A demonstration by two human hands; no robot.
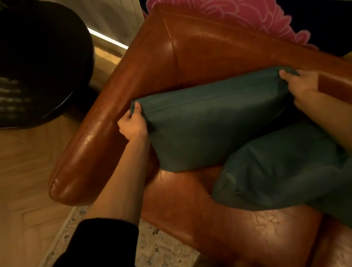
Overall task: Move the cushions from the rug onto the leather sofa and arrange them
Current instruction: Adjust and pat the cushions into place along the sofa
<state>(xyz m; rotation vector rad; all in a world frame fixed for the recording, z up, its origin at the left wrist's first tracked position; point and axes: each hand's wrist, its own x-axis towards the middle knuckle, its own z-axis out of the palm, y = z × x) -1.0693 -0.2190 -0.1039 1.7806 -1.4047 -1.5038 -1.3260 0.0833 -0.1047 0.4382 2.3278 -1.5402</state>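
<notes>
Nearest, a speckled rug point(160, 265) edges the leather sofa point(258, 231). On its seat, at the right, lies a slumped teal cushion point(283, 173). Beyond it an upright teal cushion point(215, 124) stands on its lower edge in the sofa's corner. Its long axis runs left to right along the backrest point(238, 51), seamed edge upward. The left hand point(132, 126) and right hand point(300, 85) each pinch a top corner. This looks like the arranging step; next it needs settling squarely against the back before release.
</notes>
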